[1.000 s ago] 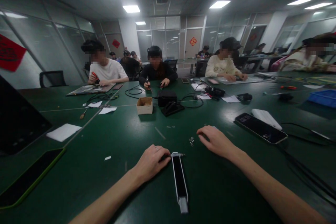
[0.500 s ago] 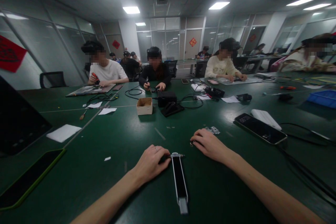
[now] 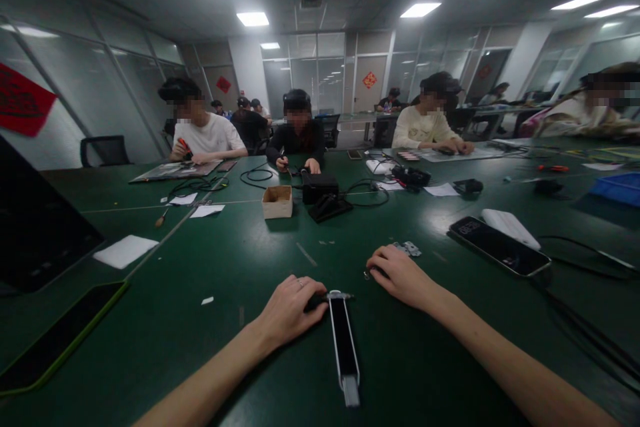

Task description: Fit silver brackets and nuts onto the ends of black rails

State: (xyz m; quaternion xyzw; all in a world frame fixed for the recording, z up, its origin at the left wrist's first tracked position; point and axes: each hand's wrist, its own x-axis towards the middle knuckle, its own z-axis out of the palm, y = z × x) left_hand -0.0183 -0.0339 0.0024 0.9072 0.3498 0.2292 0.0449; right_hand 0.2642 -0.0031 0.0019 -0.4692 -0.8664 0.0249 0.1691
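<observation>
My left hand (image 3: 293, 307) rests on the table with its fingers curled round a dark-handled tool (image 3: 316, 300); its exact kind is hidden by the fingers. A thin metal tip seems to stick out to the right, across the top end of a long narrow device (image 3: 344, 340). That device has a black face, a pale rim and a silver block at its near end. Farther right, my right hand (image 3: 397, 273) lies palm down, fingertips together at a small shiny metal piece (image 3: 367, 274) on the table. Small grey metal parts (image 3: 411, 249) lie just beyond that hand.
A dark phone (image 3: 500, 245) and a white case (image 3: 511, 228) lie right, beside cables. A green-edged phone (image 3: 65, 333) is at left. Ahead stand a small open box (image 3: 278, 207) and black equipment (image 3: 320, 188). Several people sit across the green table (image 3: 240, 247).
The whole view has shifted slightly, with everything appearing a little farther right. Both hands and the narrow device keep nearly the same positions on the table.
</observation>
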